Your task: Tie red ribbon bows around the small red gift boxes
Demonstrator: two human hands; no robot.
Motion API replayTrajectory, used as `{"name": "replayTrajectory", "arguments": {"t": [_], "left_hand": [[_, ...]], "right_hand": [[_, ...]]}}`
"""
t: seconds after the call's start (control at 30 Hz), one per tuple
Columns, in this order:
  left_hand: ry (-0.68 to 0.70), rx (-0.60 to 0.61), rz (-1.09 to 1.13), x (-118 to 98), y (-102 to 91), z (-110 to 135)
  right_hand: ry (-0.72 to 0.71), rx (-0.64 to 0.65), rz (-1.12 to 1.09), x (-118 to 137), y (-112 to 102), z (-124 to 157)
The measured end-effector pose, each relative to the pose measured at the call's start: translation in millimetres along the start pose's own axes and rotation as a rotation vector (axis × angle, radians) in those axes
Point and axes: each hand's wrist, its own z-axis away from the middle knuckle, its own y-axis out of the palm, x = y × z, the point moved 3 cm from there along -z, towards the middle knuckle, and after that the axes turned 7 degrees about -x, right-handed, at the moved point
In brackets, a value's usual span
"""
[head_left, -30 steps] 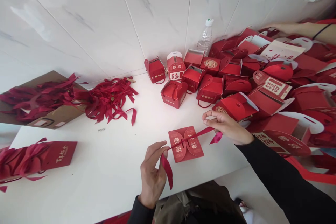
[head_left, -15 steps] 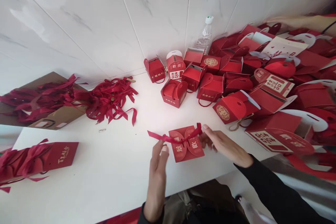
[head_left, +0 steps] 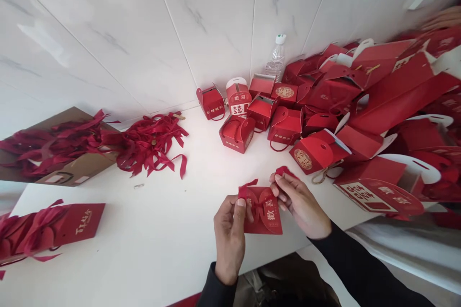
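A small red gift box (head_left: pixel 271 223) with petal-shaped flaps and gold lettering sits near the table's front edge. A dark red ribbon (head_left: pixel 251 183) runs through its top. My left hand (head_left: pixel 230 232) pinches one end of this ribbon between thumb and fingers at the box's left side. At the upper right of the box, my right hand (head_left: pixel 300 201) is closed on the other end, which pokes out above its fingers. Part of the box's left side is hidden behind my left fingers.
A cardboard box (head_left: pixel 81 168) of ribbons and a loose ribbon pile (head_left: pixel 153 141) lie at left. Below them stand ribbon-tied boxes (head_left: pixel 81 220). Many red boxes (head_left: pixel 284 124) crowd the right side, with a plastic bottle (head_left: pixel 276 57) by the wall. Another person's hand (head_left: pixel 444 17) shows far right.
Both hands have closed on the ribbon ends, which before lay loose or barely touched. My left hand has moved up and right. At right, red boxes have shifted and piled higher.
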Motion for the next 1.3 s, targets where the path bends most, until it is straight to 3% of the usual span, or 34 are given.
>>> {"name": "replayTrajectory", "arguments": {"t": [0.1,0.2,0.27,0.33,0.4,0.6,0.77,0.87,0.97,1.17,1.3], "left_hand": [[-0.014,0.000,-0.161,-8.1,0.8,0.1],[0.169,0.034,-0.367,-25.6,5.4,0.7],[0.286,0.068,-0.423,-34.5,9.0,0.7],[0.272,0.063,-0.411,-37.3,9.6,-1.1],[0.165,0.045,-0.374,-35.5,7.7,-4.0],[-0.103,0.127,-0.193,-29.6,2.7,-10.5],[-0.137,0.177,-0.147,-31.1,0.3,-13.8],[-0.133,0.166,-0.170,-30.6,0.7,-13.5],[-0.001,0.071,-0.246,-26.4,0.3,-11.7],[0.489,-0.054,-0.391,-14.2,2.6,-5.6],[0.520,-0.185,-0.446,-14.0,-0.3,-6.5]], "right_hand": [[-0.112,-0.003,0.163,14.2,3.4,4.7],[-0.509,0.055,0.554,46.0,19.9,14.6],[-0.740,0.242,0.725,60.7,34.7,19.4],[-0.807,0.427,0.802,65.1,41.8,17.9],[-0.789,0.471,0.868,64.0,38.8,11.2],[-0.768,0.386,0.955,64.7,18.0,8.2],[-0.479,0.390,0.899,64.9,13.5,18.4],[-0.447,0.410,0.870,59.6,15.9,19.3],[-0.402,0.395,0.841,52.1,18.3,15.1],[-0.364,0.479,0.799,52.3,27.7,6.1],[-0.321,0.475,0.842,55.3,28.0,3.1]]}}
